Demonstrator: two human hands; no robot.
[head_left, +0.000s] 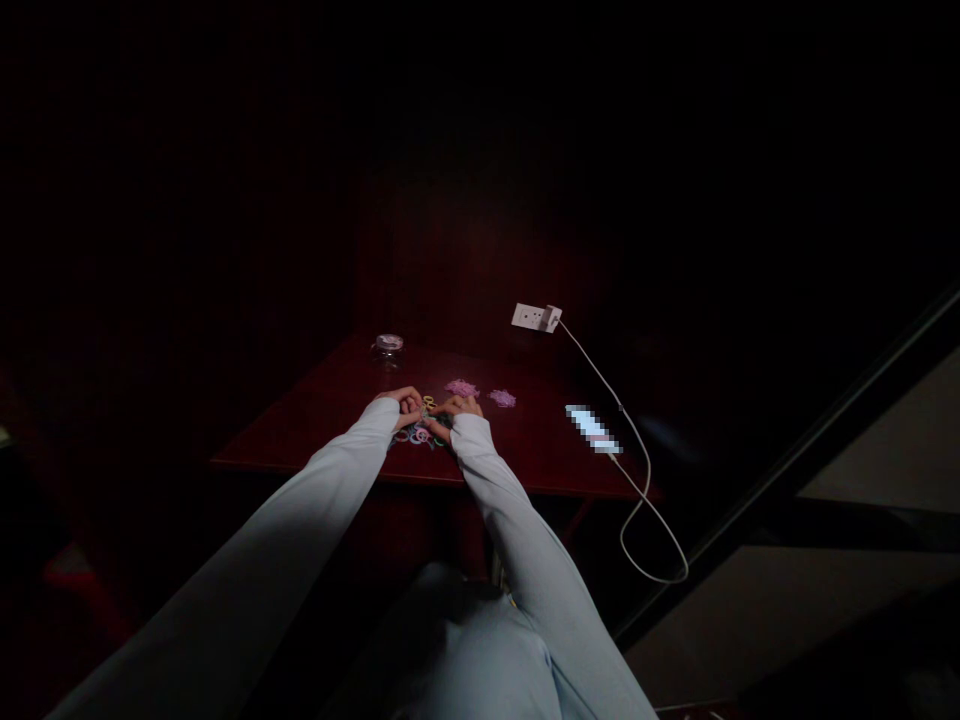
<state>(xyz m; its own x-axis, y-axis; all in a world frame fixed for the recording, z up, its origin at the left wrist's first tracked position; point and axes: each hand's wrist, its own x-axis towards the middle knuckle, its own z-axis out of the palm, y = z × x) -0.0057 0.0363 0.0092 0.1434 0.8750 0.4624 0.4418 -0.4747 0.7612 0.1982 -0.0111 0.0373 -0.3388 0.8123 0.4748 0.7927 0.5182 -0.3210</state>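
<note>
My left hand [407, 405] and my right hand [457, 408] meet over a small pile of coloured rings [418, 434] on a dark red table [300, 420]. Between the fingertips of both hands sits a small yellowish ring piece [428, 402]. Both hands have their fingers curled in on it. Pale blue sleeves cover both arms. The light is dim and finer detail of the rings is hard to make out.
Two pink clusters [462, 387] [502, 398] lie just right of my hands. A small clear jar [388, 347] stands at the table's back. A lit phone [592, 428] lies at the right, its white cable [637, 470] running to a wall socket [535, 317].
</note>
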